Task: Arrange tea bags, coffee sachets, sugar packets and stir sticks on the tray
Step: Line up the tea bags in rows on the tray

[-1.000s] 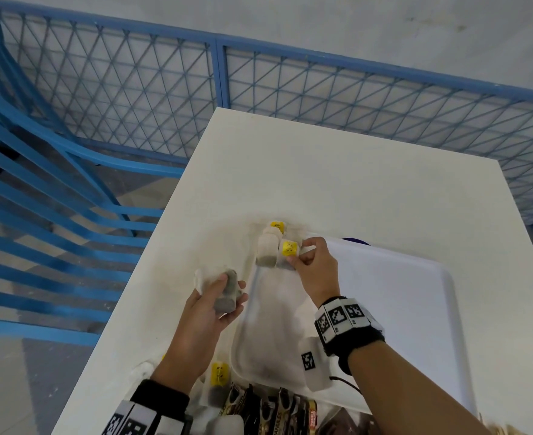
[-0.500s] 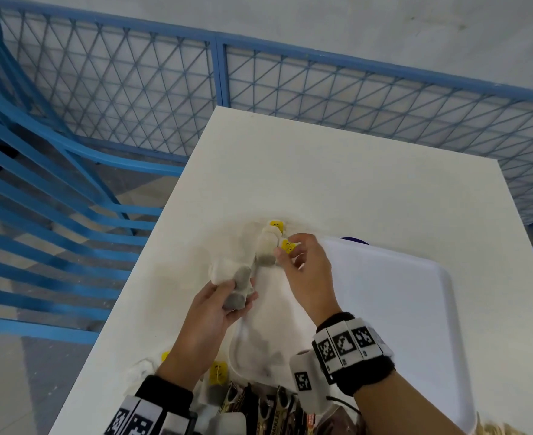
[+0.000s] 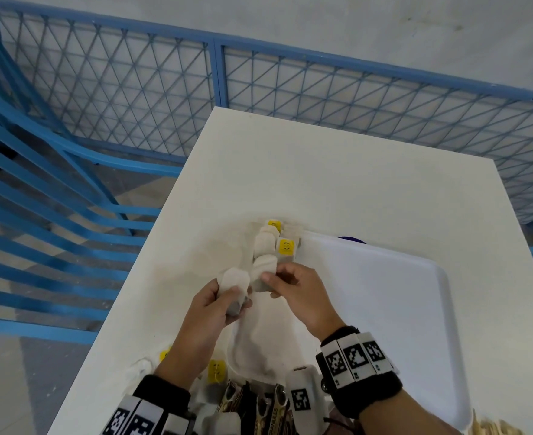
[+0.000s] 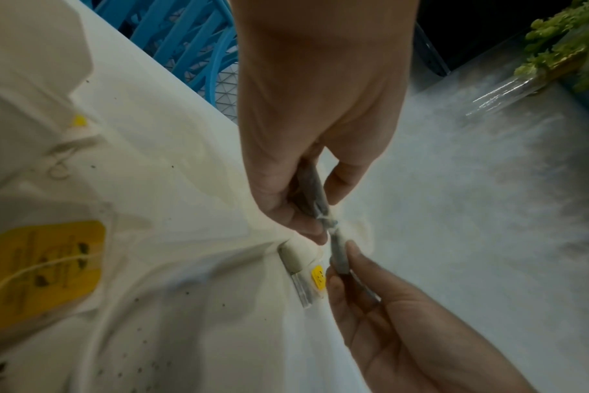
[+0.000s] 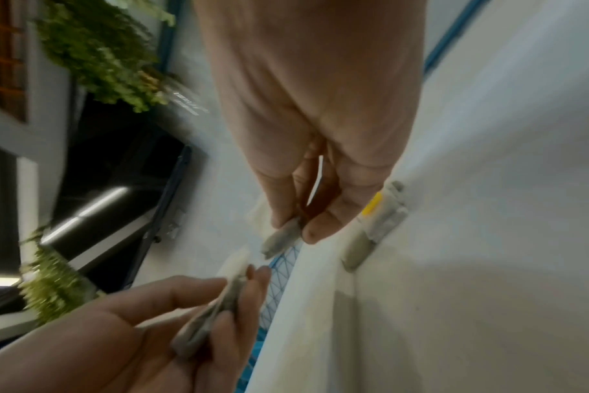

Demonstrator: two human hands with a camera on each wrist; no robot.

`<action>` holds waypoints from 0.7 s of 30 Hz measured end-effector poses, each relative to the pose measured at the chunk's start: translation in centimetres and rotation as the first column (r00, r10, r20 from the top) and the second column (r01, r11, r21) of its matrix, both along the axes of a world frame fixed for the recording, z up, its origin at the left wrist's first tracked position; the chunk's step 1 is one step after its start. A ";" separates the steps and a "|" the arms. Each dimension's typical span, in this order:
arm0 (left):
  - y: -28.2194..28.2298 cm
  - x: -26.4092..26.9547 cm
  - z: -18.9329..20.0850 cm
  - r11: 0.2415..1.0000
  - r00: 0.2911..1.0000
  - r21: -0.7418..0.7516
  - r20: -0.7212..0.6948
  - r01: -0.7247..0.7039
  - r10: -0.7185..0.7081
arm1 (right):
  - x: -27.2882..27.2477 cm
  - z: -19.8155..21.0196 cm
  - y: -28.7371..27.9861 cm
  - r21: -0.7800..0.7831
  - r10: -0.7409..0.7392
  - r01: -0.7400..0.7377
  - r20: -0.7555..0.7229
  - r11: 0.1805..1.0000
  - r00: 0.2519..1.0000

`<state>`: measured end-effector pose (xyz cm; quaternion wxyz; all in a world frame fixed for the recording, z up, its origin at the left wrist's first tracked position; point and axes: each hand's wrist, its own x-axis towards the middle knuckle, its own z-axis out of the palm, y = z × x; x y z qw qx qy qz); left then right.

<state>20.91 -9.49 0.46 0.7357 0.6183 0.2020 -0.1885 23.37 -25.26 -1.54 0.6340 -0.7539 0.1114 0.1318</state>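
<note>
At about nine o'clock from the tray [image 3: 384, 309], my left hand [image 3: 208, 312] has thumb and fingers curled round one tea bag [image 3: 235, 282], held above the table [image 3: 337, 183]. Just to its right my right hand [image 3: 299, 293] pinches a second tea bag [image 3: 263, 273] by its near end, over the tray's left edge. Past my fingertips at twelve o'clock, the tea bags already placed [image 3: 269, 243] run in a line up the tray's left edge, yellow tags showing.

The two bags seem joined by their strings, so I judge the job is to part them — a slow, even pull with a firm grip near the ends, not a jerk that tears paper. Then each goes down overlapping the last, tag up.

At six o'clock, near my wrists, wait the coffee sachets [image 3: 258, 406] and more tagged tea bags [image 3: 216, 372]; stir sticks may be at the bottom right corner, too blurred to be sure.

The left wrist view shows a white twist of string [image 4: 327, 222] between the two bags — lost in the head view. The right wrist view shows my right thumb [image 5: 323, 226] and a finger clamped on the bag [image 5: 281, 238] edge-on. Only the head view shows the line and the tray's bare right side.
</note>
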 end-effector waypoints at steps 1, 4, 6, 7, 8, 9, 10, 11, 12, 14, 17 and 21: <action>0.1 0.0 0.0 1.000 1.000 -0.018 -0.010 -0.019 0.019 | 0.0 -0.4 -0.2 0.024 -0.028 0.029 -0.038 0.999 0.999; 0.3 -0.2 0.0 0.997 0.998 -0.056 -0.024 -0.056 0.055 | 0.1 -1.3 -0.6 0.066 -0.090 0.098 -0.113 0.993 0.989; 0.6 -0.2 -0.2 0.996 0.998 -0.052 -0.029 -0.066 0.064 | 0.4 -1.9 -0.7 0.036 -0.145 0.150 -0.120 0.988 0.982; 0.7 -0.2 -0.3 0.996 0.997 -0.056 -0.030 -0.069 0.067 | 0.7 -2.2 -0.6 -0.012 -0.166 0.166 -0.108 0.986 0.980; 0.8 -0.2 -0.5 0.996 0.997 -0.058 -0.028 -0.068 0.067 | 0.9 -2.4 -0.5 -0.062 -0.178 0.173 -0.086 0.983 0.980; 0.9 -0.2 -0.6 0.996 0.998 -0.052 -0.025 -0.067 0.065 | 1.1 -2.5 -0.3 -0.101 -0.183 0.177 -0.059 0.979 0.981; 1.0 -0.2 -0.7 0.996 0.998 -0.051 -0.020 -0.068 0.067 | 1.3 -2.5 -0.1 -0.123 -0.185 0.179 -0.032 0.976 0.982; 1.1 -0.2 -0.7 0.996 0.998 -0.052 -0.014 -0.068 0.068 | 1.6 -2.5 0.1 -0.139 -0.182 0.180 -0.005 0.974 0.983; 1.2 -0.2 -0.8 0.996 0.998 -0.058 -0.006 -0.070 0.069 | 1.8 -2.6 0.4 -0.156 -0.176 0.177 0.023 0.972 0.984; 1.4 -0.2 -0.7 0.996 0.997 -0.062 0.009 -0.072 0.072 | 2.3 -2.6 0.9 -0.194 -0.158 0.169 0.072 0.966 0.985; 1.5 -0.3 -0.6 0.997 0.998 -0.038 0.020 -0.063 0.064 | 2.8 -2.5 1.3 -0.217 -0.127 0.145 0.095 0.965 0.987; 1.6 -0.5 -0.7 0.997 0.997 0.028 0.028 -0.073 0.073 | 3.1 -2.7 1.5 -0.262 -0.089 0.118 0.120 0.958 0.989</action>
